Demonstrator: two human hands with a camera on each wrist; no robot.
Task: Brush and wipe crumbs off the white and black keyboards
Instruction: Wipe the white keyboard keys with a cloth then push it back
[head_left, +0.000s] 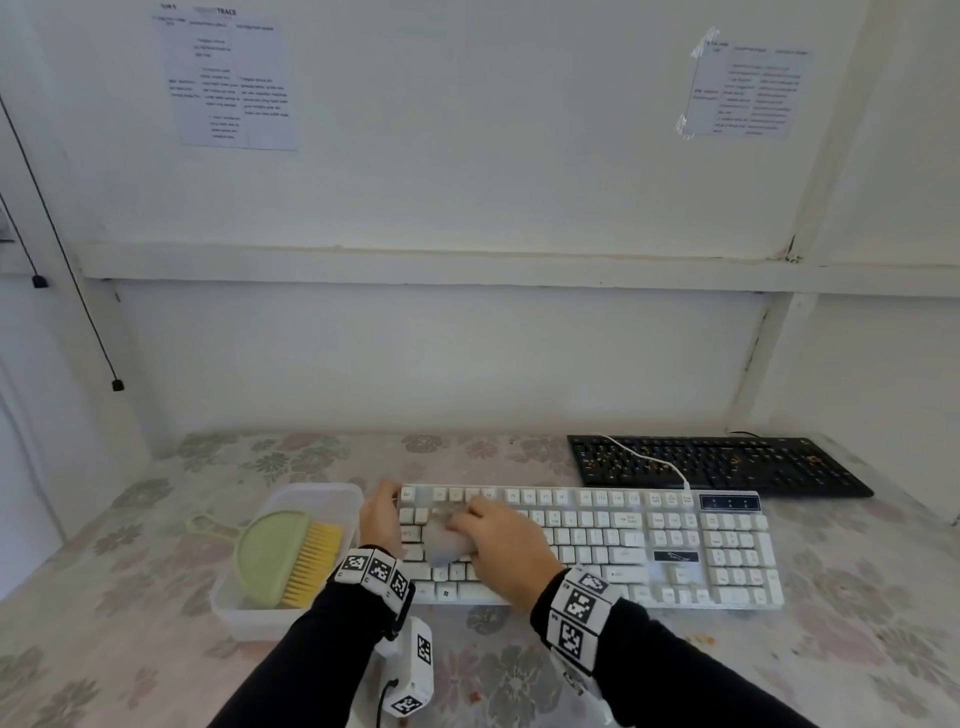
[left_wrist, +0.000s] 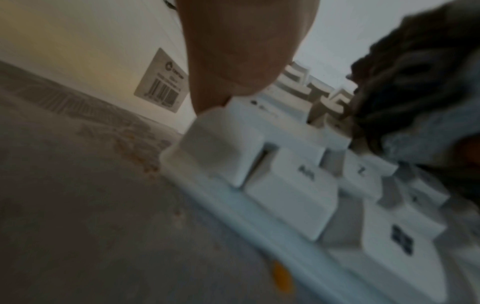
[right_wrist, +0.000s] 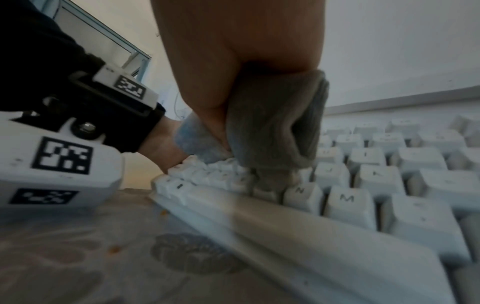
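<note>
The white keyboard (head_left: 623, 540) lies across the middle of the table. My right hand (head_left: 498, 540) grips a bunched grey cloth (head_left: 447, 543) and presses it on the keys of the left half; the right wrist view shows the cloth (right_wrist: 275, 127) folded under my fingers, touching the keys. My left hand (head_left: 382, 517) rests on the keyboard's left end, fingers curled over its edge; its thumb (left_wrist: 241, 61) presses the corner key. The black keyboard (head_left: 717, 465) lies behind, at the right, with orange crumbs on its keys.
A clear plastic tub (head_left: 270, 608) left of the white keyboard holds a green hand brush (head_left: 280, 558) with yellow bristles. The white keyboard's cable (head_left: 644, 457) crosses the black one. Crumbs (left_wrist: 135, 148) lie on the floral tablecloth (head_left: 156, 649). A white wall stands right behind.
</note>
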